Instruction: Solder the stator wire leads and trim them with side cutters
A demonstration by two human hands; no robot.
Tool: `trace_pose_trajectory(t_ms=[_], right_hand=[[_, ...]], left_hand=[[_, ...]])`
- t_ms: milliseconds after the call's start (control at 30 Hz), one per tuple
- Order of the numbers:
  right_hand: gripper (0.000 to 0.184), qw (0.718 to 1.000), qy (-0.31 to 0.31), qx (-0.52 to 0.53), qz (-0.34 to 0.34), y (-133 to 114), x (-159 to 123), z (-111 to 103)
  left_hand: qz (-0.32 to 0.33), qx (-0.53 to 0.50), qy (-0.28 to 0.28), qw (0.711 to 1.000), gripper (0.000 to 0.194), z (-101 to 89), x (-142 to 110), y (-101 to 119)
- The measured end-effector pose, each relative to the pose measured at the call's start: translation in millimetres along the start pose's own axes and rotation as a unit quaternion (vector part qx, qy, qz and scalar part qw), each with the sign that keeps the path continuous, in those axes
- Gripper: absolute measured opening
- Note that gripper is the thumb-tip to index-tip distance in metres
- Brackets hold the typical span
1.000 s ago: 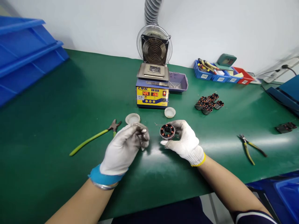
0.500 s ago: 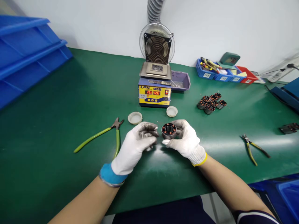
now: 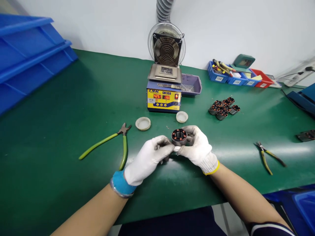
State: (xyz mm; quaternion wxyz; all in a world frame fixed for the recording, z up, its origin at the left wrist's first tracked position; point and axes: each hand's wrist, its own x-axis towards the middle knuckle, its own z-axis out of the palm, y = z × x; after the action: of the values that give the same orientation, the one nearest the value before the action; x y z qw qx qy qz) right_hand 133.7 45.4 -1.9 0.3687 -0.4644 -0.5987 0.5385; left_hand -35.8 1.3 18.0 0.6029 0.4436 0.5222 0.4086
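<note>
A motor stator [image 3: 179, 137], a dark metal ring with copper windings inside, is gripped at its right side by my gloved right hand [image 3: 197, 147]. Its open top faces up, and the right thumb lies along its lower front. My left hand [image 3: 155, 155], also in a white glove with a blue cuff, is closed in a pinch at the stator's lower left, close against the right thumb tip. Whatever is between those left fingers is hidden. Green-handled cutters [image 3: 123, 131] lie left of my left hand. Two shallow white dishes [image 3: 143, 124] sit just beyond my hands.
A yellow-and-blue solder pot [image 3: 164, 98] stands behind the dishes, with a purple tray [image 3: 194, 86] beside it. Several more stators [image 3: 223, 108] stand at the right. Smaller pliers [image 3: 263, 150] lie near the right front. Stacked blue crates [image 3: 31, 49] occupy the left; small parts bins [image 3: 236, 78] line the back.
My left hand has moved right and slightly down, its fingers closing in a pinch by the stator. The right hand still holds the stator in nearly the same place.
</note>
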Motion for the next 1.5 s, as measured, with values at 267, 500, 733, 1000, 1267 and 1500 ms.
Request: trace_pose_trajectory(t_ms=[267, 500, 733, 1000, 1267, 1500], right_hand=[[0.054, 0.973, 0.002, -0.216, -0.081, -2.2, -5.1, -5.4], [0.053, 0.939, -0.045, -0.267, -0.211, -1.5, -8.3, -5.8], [0.05, 0.94, -0.06, -0.257, -0.217, -6.1, -7.6, -7.5], [0.051, 0.94, -0.058, -0.261, -0.213, -5.3, -7.9, -8.3], [0.051, 0.94, -0.043, -0.255, -0.224, -3.9, -6.0, -11.2], [0.053, 0.932, -0.047, -0.281, -0.224, -5.8, -5.8, -11.7]], left_hand=[[0.068, -0.115, 0.184, 0.974, 0.02, -19.3, 7.4, -0.7], [0.072, 0.128, 0.125, 0.981, 0.017, -13.6, 5.4, 0.8], [0.153, -0.032, 0.295, 0.943, 0.019, -23.9, 6.3, 6.3], [0.023, 0.06, 0.048, 0.997, 0.028, -25.3, -1.4, 12.5], [-0.047, 0.112, -0.071, 0.99, 0.031, -27.8, -1.1, 9.2], [0.053, -0.097, 0.153, 0.982, 0.025, -30.7, 7.5, 8.1]])
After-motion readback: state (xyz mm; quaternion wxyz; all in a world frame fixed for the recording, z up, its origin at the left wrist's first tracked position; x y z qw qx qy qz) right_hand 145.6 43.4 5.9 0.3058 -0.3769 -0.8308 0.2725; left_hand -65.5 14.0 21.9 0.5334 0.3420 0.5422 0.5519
